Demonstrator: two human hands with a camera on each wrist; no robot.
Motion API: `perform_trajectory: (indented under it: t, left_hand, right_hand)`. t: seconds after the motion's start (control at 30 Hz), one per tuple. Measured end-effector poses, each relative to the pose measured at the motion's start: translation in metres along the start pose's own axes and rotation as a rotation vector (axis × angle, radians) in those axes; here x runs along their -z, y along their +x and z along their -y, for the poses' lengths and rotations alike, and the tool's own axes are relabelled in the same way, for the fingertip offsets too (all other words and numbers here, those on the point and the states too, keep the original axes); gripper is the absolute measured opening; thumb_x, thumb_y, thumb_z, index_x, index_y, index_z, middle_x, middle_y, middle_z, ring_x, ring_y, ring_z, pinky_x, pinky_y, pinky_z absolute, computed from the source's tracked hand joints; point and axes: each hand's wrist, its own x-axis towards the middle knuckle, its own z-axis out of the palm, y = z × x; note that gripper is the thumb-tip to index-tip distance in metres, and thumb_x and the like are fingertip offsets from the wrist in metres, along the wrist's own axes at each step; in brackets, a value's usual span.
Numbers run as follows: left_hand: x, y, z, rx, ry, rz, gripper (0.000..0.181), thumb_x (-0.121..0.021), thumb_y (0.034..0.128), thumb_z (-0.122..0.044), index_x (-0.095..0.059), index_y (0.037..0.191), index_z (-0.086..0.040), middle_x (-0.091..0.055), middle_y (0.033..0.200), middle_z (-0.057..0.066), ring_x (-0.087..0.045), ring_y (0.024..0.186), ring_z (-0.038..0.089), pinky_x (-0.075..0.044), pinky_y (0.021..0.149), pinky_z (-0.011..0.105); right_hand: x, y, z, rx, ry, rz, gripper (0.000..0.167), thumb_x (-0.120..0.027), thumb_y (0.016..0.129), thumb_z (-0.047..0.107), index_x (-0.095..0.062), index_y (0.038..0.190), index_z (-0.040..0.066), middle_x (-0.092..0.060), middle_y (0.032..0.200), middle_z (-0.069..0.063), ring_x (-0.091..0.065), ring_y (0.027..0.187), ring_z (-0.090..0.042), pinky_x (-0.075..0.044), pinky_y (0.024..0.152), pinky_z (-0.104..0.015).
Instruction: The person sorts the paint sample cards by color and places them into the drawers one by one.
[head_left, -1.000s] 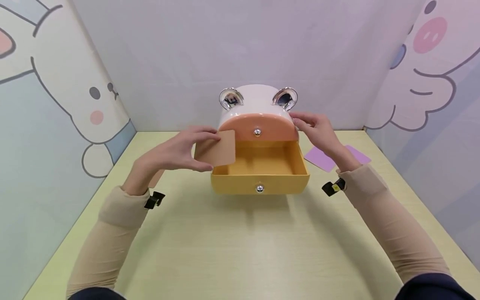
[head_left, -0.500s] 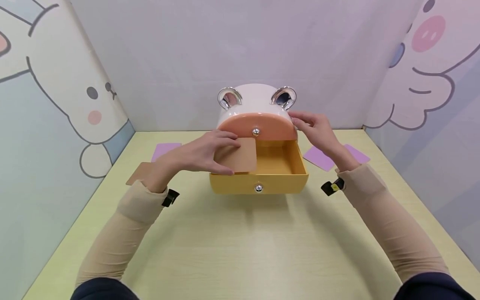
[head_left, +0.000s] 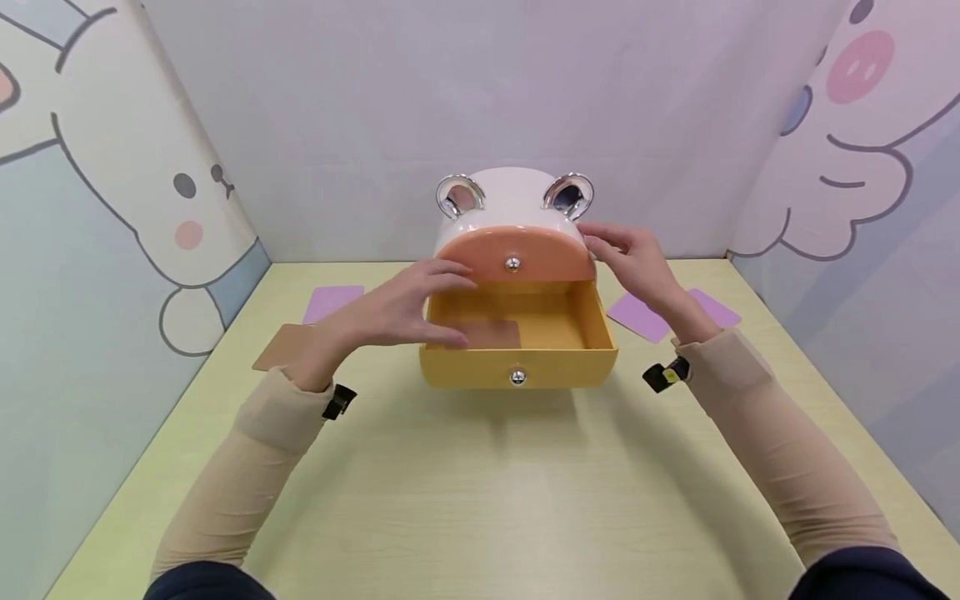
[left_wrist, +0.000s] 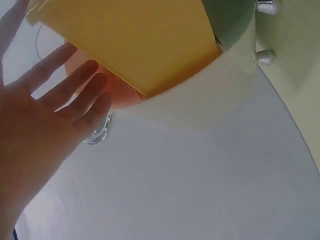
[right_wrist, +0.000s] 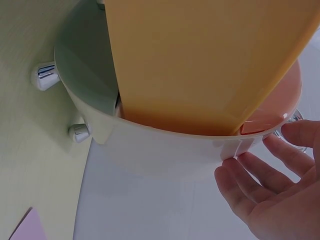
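At left, a flat, matt brown card [head_left: 281, 346] lies on the pale wood-grained table [head_left: 495, 483], a flat purple card [head_left: 332, 302] behind it. The person's left hand [head_left: 401, 310], thumb spread wide from the fingers, holds nothing at the left end of the smooth yellow box-shaped drawer [head_left: 465, 370]. Inside, near the front wall, lies a thin brownish rectangular card [head_left: 495, 336], partly hidden, visible length running left-right. The drawer, also longest left-right, points its knob [head_left: 517, 377] toward the person from the glossy white rounded cabinet [head_left: 513, 196]. The right hand [head_left: 633, 265], fingers slightly parted, touches the cabinet's right side; a second purple card [head_left: 637, 318] shows beside its wrist.
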Motion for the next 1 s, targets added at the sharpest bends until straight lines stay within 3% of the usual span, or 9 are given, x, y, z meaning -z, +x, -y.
perform_trajectory:
  t: [0.13,0.27,0.37,0.47,0.57,0.67,0.73,0.83,1.0]
  left_hand:
    - [0.01,-0.022,0.017,0.107,-0.05,-0.132,0.055,-0.079,0.0789,-0.035,-0.062,0.126,-0.012,-0.056,0.137,0.006,-0.045,0.132,0.026,-0.035,0.112,0.049]
    - [0.02,-0.054,0.053,0.35,-0.063,-0.233,0.057,-0.072,0.085,-0.041,-0.057,0.131,-0.01,-0.053,0.139,0.009,-0.042,0.135,0.029,-0.033,0.112,0.053]
    - [0.021,-0.084,0.092,0.51,-0.03,-0.235,0.065,-0.068,0.0881,-0.042,-0.05,0.136,-0.001,-0.048,0.142,0.02,-0.038,0.136,0.038,-0.031,0.111,0.057]
    - [0.014,-0.116,0.133,0.589,0.039,-0.116,0.068,-0.069,0.0876,-0.034,-0.045,0.135,0.008,-0.045,0.138,0.032,-0.036,0.131,0.048,-0.031,0.106,0.06]
    - [0.004,-0.143,0.166,0.575,0.116,0.084,0.072,-0.074,0.0814,-0.027,-0.044,0.136,0.01,-0.045,0.137,0.033,-0.035,0.129,0.051,-0.031,0.102,0.064]
    - [-0.006,-0.159,0.184,0.547,0.139,0.228,0.078,-0.075,0.0724,-0.013,-0.041,0.14,0.005,-0.041,0.141,0.03,-0.031,0.13,0.052,-0.031,0.098,0.067]
    - [-0.01,-0.163,0.19,0.56,0.141,0.278,0.084,-0.071,0.0695,-0.002,-0.035,0.145,0.001,-0.033,0.145,0.031,-0.026,0.13,0.056,-0.031,0.095,0.073]
    - [-0.015,-0.161,0.193,0.631,0.169,0.331,0.095,-0.067,0.0679,0.006,-0.022,0.151,-0.007,-0.018,0.15,0.035,-0.017,0.131,0.062,-0.025,0.095,0.08]
    - [-0.016,-0.15,0.191,0.73,0.233,0.377,0.099,-0.061,0.071,0.011,-0.013,0.154,-0.014,-0.005,0.153,0.037,-0.006,0.136,0.062,-0.011,0.102,0.08]
  right_hand:
    - [0.0,0.0,-0.001,-0.007,0.002,0.006,0.043,-0.053,0.099,0.036,-0.057,0.136,0.014,-0.059,0.136,-0.011,-0.054,0.126,-0.025,-0.045,0.105,-0.047]
    - [-0.001,0.0,-0.002,-0.002,0.008,0.002,0.042,-0.053,0.098,0.036,-0.058,0.135,0.016,-0.06,0.135,-0.01,-0.055,0.125,-0.024,-0.045,0.105,-0.046]
    - [-0.001,0.0,-0.001,0.0,0.01,-0.007,0.041,-0.054,0.098,0.035,-0.058,0.134,0.016,-0.06,0.135,-0.01,-0.055,0.124,-0.023,-0.046,0.105,-0.044]
    - [-0.001,0.0,0.0,0.003,0.005,-0.016,0.041,-0.054,0.098,0.034,-0.059,0.134,0.015,-0.061,0.134,-0.01,-0.057,0.122,-0.021,-0.048,0.102,-0.04]
    - [-0.001,-0.001,-0.001,0.009,-0.005,-0.022,0.04,-0.055,0.098,0.033,-0.06,0.133,0.015,-0.062,0.132,-0.009,-0.059,0.119,-0.018,-0.05,0.099,-0.034]
    - [0.0,-0.002,-0.002,0.013,-0.012,-0.025,0.039,-0.055,0.098,0.033,-0.061,0.132,0.015,-0.063,0.131,-0.009,-0.06,0.116,-0.014,-0.051,0.097,-0.029]
    - [0.002,-0.002,-0.003,0.011,-0.018,-0.025,0.038,-0.054,0.098,0.034,-0.061,0.132,0.016,-0.063,0.131,-0.009,-0.059,0.115,-0.011,-0.051,0.096,-0.026]
    - [0.004,-0.003,-0.004,0.006,-0.025,-0.026,0.039,-0.054,0.098,0.035,-0.061,0.132,0.018,-0.063,0.131,-0.008,-0.059,0.113,-0.008,-0.05,0.094,-0.024]
    - [0.005,-0.004,-0.002,0.003,-0.025,-0.026,0.038,-0.054,0.098,0.035,-0.061,0.132,0.019,-0.063,0.132,-0.007,-0.059,0.112,-0.007,-0.049,0.092,-0.019]
